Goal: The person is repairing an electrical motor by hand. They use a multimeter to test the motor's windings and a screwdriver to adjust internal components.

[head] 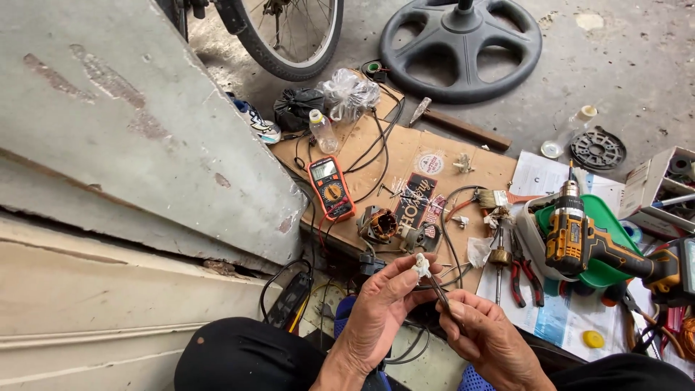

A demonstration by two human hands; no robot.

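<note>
Lower centre of frame: left hand [376, 308], fingers pinched on a small white plastic piece [422, 265] at the tip of a thin dark rod [438, 291]. Just right of it: right hand [489, 340], clenched round the rod's lower end. Above, mid-frame, on flattened cardboard [405, 148]: orange meter [331, 187] with black leads, then a motor coil [378, 224]. Further right: loose shaft [498, 262] on paper, red-handled pliers [523, 268] beside it. Right edge: yellow cordless drill [586, 242] lying in a green tray [612, 228]. Top of frame: bicycle wheel [293, 40], then black five-spoked base [461, 45] on concrete.
</note>
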